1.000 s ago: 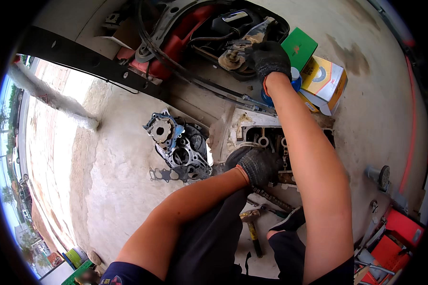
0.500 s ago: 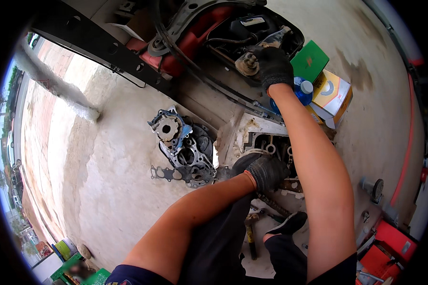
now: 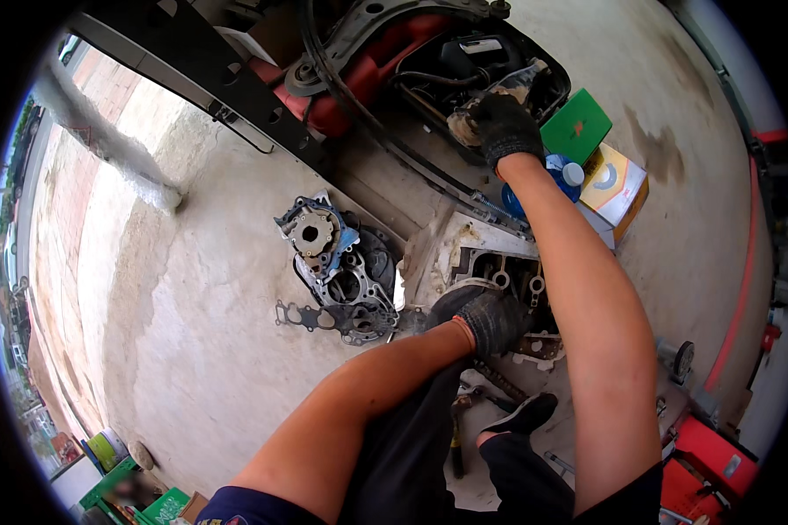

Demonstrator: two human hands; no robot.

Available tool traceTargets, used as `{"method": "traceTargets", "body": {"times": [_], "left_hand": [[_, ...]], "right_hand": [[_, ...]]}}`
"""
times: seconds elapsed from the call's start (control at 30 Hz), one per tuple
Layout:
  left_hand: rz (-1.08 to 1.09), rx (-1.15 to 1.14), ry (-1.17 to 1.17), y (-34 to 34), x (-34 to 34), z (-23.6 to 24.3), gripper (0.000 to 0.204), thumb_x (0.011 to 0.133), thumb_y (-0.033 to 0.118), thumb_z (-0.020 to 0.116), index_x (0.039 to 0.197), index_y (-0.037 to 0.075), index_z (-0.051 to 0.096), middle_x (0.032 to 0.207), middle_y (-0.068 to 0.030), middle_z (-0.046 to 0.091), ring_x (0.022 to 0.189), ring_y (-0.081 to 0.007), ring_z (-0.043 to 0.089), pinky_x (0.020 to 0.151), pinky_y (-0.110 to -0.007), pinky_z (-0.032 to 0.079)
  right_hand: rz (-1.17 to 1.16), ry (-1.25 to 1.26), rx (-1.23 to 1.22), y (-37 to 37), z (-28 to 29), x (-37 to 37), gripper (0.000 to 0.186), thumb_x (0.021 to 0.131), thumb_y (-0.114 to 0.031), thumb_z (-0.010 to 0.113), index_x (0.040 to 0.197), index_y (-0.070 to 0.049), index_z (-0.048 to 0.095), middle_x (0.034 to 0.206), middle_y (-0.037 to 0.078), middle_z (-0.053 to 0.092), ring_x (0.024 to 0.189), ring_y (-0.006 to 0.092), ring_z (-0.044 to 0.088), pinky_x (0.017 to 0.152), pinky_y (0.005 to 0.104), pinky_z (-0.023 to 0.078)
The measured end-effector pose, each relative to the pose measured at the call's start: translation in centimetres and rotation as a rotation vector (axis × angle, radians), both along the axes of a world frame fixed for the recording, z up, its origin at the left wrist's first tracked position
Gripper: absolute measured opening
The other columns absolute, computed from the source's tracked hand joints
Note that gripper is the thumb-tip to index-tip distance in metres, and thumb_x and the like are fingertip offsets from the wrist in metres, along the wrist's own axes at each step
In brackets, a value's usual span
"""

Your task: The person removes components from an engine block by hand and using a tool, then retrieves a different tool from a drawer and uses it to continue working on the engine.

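Observation:
My right hand (image 3: 506, 131), in a dark work glove, reaches to the far side over a black plastic tray (image 3: 547, 66). Its fingers close over a crumpled, brown-stained cloth (image 3: 464, 127) at the tray's near edge. My left hand (image 3: 492, 320), also gloved, lies low on an engine block (image 3: 468, 236) on the floor, beside a dark round disc (image 3: 451, 300). Its fingers are turned away from view, so their grip does not show. Open bores and round metal parts of the block appear between my two arms.
Left of the block lie a metal engine cover (image 3: 311, 232) and a flat gasket (image 3: 311, 315). A blue bottle (image 3: 571, 175), green box (image 3: 578, 127) and yellow-white box (image 3: 615, 179) stand right of my right wrist. A hammer (image 3: 457, 442) is near my foot; a red toolbox (image 3: 714, 459) stands lower right.
The view has shifted slightly. My right hand has moved a little over the cloth and now covers more of it. My left hand stays on the block.

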State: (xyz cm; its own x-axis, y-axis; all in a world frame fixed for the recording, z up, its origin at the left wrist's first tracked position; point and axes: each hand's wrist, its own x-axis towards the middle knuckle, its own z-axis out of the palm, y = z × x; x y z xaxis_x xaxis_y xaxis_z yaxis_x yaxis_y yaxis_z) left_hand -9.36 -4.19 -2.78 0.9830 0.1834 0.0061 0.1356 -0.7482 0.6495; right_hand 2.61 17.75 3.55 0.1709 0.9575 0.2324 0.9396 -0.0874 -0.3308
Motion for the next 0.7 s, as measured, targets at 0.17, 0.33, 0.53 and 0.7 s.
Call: {"method": "traceTargets", "body": {"times": [0.17,0.33,0.53,0.7], "left_hand": [[0.001,0.021,-0.002,0.4,-0.4,0.8,0.034,0.070,0.027,0.073,0.097,0.008,0.068,0.092,-0.0136,0.069,0.088,-0.0328,0.069,0.076,-0.045,0.054],[-0.017,0.029,-0.026,0.8,-0.4,1.3,0.027,0.072,0.028,0.071,0.092,0.009,0.070,0.092,-0.0127,0.069,0.088,-0.0318,0.069,0.076,-0.045,0.054],[-0.018,-0.014,-0.027,0.7,-0.5,1.0,0.029,0.073,0.028,0.071,0.095,0.010,0.070,0.094,-0.0113,0.069,0.090,-0.0301,0.069,0.077,-0.044,0.054],[-0.007,-0.016,-0.097,0.5,-0.5,0.8,0.026,0.073,0.027,0.070,0.092,0.009,0.070,0.090,-0.0116,0.070,0.087,-0.0306,0.069,0.073,-0.045,0.054]], "right_hand": [[0.043,-0.114,-0.217,-0.1,2.9,0.0,0.026,0.090,-0.030,0.056,0.103,-0.013,0.071,0.110,0.015,0.067,0.104,0.0343,0.064,0.090,0.0445,0.051],[0.053,-0.151,-0.350,0.2,4.2,1.0,0.030,0.090,-0.026,0.059,0.114,-0.012,0.068,0.123,0.020,0.063,0.112,0.0334,0.064,0.090,0.0444,0.053],[0.105,-0.147,-0.055,0.5,1.3,0.5,0.023,0.089,-0.021,0.058,0.108,-0.012,0.068,0.118,0.014,0.065,0.109,0.0349,0.062,0.092,0.0438,0.051],[0.074,-0.172,-0.057,1.1,1.3,0.9,0.022,0.090,-0.018,0.056,0.107,-0.012,0.068,0.115,0.014,0.065,0.108,0.0348,0.062,0.092,0.0435,0.051]]}}
